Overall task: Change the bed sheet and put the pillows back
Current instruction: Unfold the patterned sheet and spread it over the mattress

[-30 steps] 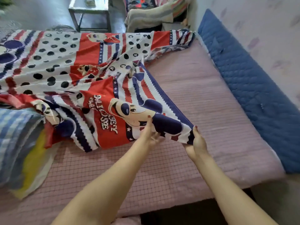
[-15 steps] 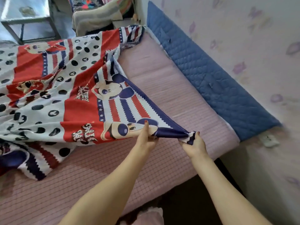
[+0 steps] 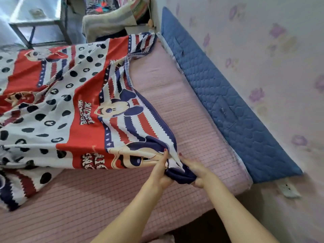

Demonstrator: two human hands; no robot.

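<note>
While both hands bunch one corner of the bed sheet [image 3: 84, 109] just above the near right part of the mattress [image 3: 184, 109], the rest of the cloth lies spread over the left and far side of the bed. Left hand [image 3: 160, 174]: fingers and thumb curled round the gathered navy border, thumb pointing up along the fabric. Right hand [image 3: 196, 171]: fingers wrapped over the same bundle from the other side, the two hands nearly touching. Judgement: the corner is held gathered so it can be carried toward the mattress's near right corner, by the blue quilted pad [image 3: 228, 106] that stands against the wall [image 3: 263, 50], and the grip close together gives control of one point, not of an edge. The sheet's free right edge runs as a taut diagonal from the held corner up to the far corner, which already sits at the far end of the bed next to the pad; that line is roughly the sheet's long axis, pointing away from the person. The printed side faces up. A wide pink strip of mattress between the sheet's edge and the pad is uncovered, as is the near end. No pillows are visible. Step in hand, by estimate: spreading, with tucking not yet begun.
</note>
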